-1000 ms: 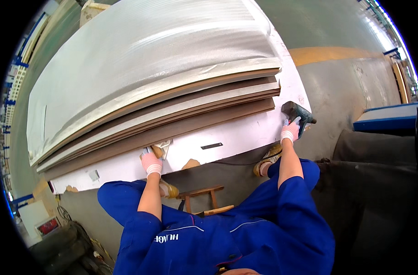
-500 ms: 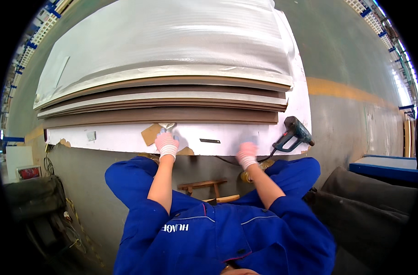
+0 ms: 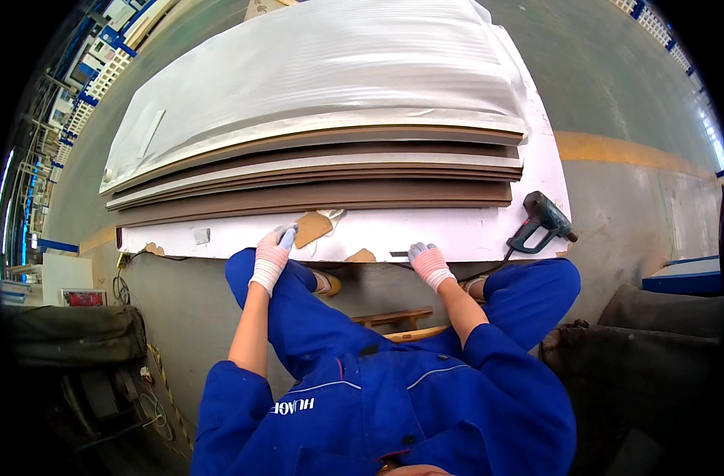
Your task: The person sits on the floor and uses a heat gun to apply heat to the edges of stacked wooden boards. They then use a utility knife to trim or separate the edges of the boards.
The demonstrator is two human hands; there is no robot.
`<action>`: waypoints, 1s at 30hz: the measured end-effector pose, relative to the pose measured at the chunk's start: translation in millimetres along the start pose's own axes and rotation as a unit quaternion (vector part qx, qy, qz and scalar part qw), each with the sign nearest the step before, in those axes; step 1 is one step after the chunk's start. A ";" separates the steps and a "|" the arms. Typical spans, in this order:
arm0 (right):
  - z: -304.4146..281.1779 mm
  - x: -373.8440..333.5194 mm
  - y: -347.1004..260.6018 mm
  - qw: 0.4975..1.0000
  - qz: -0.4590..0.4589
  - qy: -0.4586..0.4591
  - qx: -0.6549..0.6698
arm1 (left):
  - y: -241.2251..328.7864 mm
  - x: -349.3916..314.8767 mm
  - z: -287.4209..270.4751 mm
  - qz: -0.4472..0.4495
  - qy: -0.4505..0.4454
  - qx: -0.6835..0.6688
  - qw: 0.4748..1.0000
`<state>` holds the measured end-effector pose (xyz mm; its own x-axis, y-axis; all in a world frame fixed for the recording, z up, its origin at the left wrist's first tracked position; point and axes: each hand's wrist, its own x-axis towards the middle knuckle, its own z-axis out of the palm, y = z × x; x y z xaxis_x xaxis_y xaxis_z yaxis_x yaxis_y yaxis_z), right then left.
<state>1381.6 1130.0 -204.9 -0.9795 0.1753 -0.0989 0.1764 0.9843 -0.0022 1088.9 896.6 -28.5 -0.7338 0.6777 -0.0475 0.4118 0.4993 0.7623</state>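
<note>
Left hand (image 3: 271, 254): fingers curled, grip unclear from here; tan board piece (image 3: 313, 229) just beside fingertips, three o'clock. Right hand (image 3: 428, 263): fingers together, hold unclear; dark strip (image 3: 398, 255) at fingertips, nine o'clock.

A wooden stool (image 3: 392, 317) stands on the grey floor (image 3: 608, 87) — a yellow stripe (image 3: 624, 149) crosses it at upper right — with blue-and-white racking (image 3: 108, 75) at upper left.

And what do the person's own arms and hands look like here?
The left hand and right hand wear matching gloves: pink, with pale stripes toward the wrist and grey-blue fingers. Blue sleeves stop short of the forearms, which are bare.
</note>
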 end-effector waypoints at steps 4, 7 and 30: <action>-9.1 -2.1 1.2 0.999 -0.042 -0.014 -0.012 | -12.6 -0.3 16.5 -0.036 -0.032 0.115 0.992; -9.6 -10.6 5.6 0.999 -0.033 -0.018 -0.016 | 26.9 -8.3 33.4 -0.029 -0.108 0.212 0.971; -126.5 -16.5 -58.6 0.873 0.169 0.071 0.452 | 72.0 -8.2 110.0 0.041 -0.381 0.172 0.908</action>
<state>1375.1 1071.9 -77.2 -0.8481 0.5156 -0.1222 0.3991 0.4698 -0.7875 1184.0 986.4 -44.2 -0.1606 0.8314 -0.5319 0.6885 0.4805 0.5432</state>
